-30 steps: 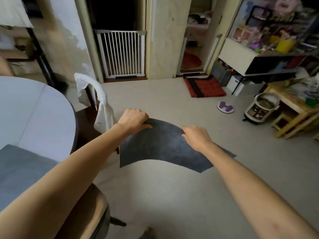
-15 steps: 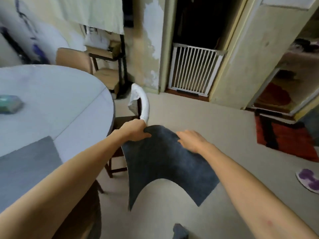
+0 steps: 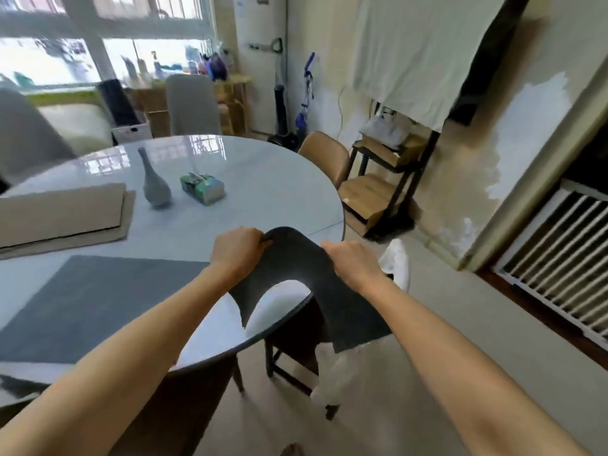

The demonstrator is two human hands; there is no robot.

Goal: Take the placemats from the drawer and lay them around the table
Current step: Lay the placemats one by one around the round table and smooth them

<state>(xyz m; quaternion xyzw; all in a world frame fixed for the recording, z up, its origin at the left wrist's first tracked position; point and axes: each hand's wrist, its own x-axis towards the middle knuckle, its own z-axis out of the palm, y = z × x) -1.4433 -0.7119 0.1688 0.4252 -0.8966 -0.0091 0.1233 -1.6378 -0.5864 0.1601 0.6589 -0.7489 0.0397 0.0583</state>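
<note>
At frame center, the left hand (image 3: 237, 252) and right hand (image 3: 353, 262) each grip the top edge of a dark gray placemat (image 3: 296, 261), which droops over the round table's (image 3: 263, 179) right rim.

Both bare arms stretched out forward, left hand (image 3: 237, 251) and right hand (image 3: 353, 263) near each other, knuckles up, fingers curled in a pinch.
</note>
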